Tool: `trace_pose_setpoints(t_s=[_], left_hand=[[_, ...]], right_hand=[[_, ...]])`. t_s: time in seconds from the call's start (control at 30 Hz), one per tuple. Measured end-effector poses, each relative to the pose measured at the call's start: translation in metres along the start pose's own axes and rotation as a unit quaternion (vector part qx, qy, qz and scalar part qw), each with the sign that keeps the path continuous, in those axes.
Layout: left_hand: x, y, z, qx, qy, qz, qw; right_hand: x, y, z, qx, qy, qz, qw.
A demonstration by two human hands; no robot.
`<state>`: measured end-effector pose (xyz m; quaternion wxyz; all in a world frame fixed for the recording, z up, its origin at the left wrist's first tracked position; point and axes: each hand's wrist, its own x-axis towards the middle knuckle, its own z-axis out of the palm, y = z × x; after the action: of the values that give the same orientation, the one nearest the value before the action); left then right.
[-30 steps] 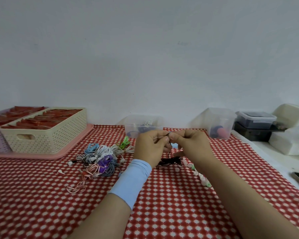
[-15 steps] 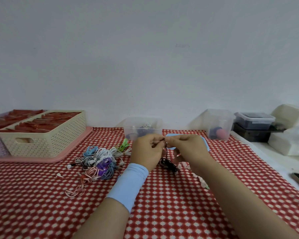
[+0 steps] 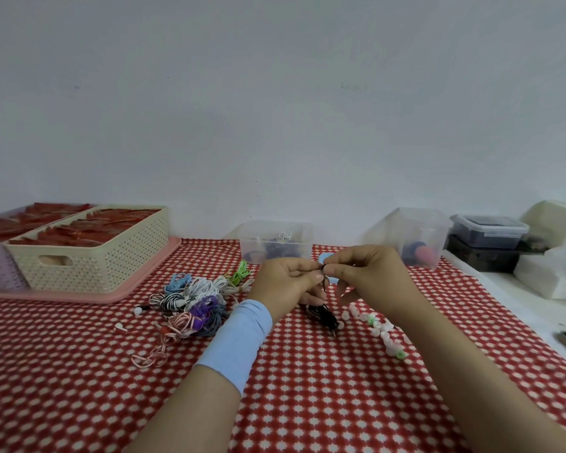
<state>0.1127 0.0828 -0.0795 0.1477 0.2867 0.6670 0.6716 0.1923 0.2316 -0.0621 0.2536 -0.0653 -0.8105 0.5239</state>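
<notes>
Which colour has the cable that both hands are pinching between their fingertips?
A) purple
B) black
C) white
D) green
B: the left hand and the right hand pinch the black cable, whose bundle hangs below them; the pile of coloured cables lies apart, to the left.

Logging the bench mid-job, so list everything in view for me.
black earphone cable: one, black, pinched between both hands, coil below them
earphone cables: a pile, mixed colours, left of the hands
ear tips: a row, white, pink, green, right of the coil
basket: one, cream, red packets inside, on the tray
tray: one, pink, far left
middle tub: one, clear, back centre
right tub: one, clear, back right
lidded boxes: two, dark, stacked, back right
white boxes: several, white, far right
tablecloth: one, red and white, covering the table
left hand: one, blue wristband, pinching the cable
right hand: one, bare, pinching the cable
</notes>
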Motion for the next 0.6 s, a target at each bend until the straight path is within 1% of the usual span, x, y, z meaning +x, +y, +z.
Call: trace_pose_setpoints(t_s=[0.07, 0.3, 0.5, 0.6], left_hand=[[0.0000, -0.0005, -0.0002, -0.012, 0.000, -0.010, 1.000], [0.0002, -0.0025, -0.0014, -0.035, -0.011, -0.041, 0.998], [0.0008, -0.0007, -0.0014, -0.023, 0.001, -0.040, 0.999], [0.0003, 0.0004, -0.0003, -0.010, 0.009, -0.042, 0.999]], right_hand=[[0.0011, 0.0029, 0.0002, -0.031, 0.003, -0.017, 0.999], [-0.0011, -0.0004, -0.0047, -0.051, -0.043, -0.017, 0.998], [0.0002, 0.0014, -0.0046, -0.048, -0.027, -0.003, 0.998], [-0.0008, 0.0014, -0.0002, -0.070, -0.012, -0.023, 0.997]])
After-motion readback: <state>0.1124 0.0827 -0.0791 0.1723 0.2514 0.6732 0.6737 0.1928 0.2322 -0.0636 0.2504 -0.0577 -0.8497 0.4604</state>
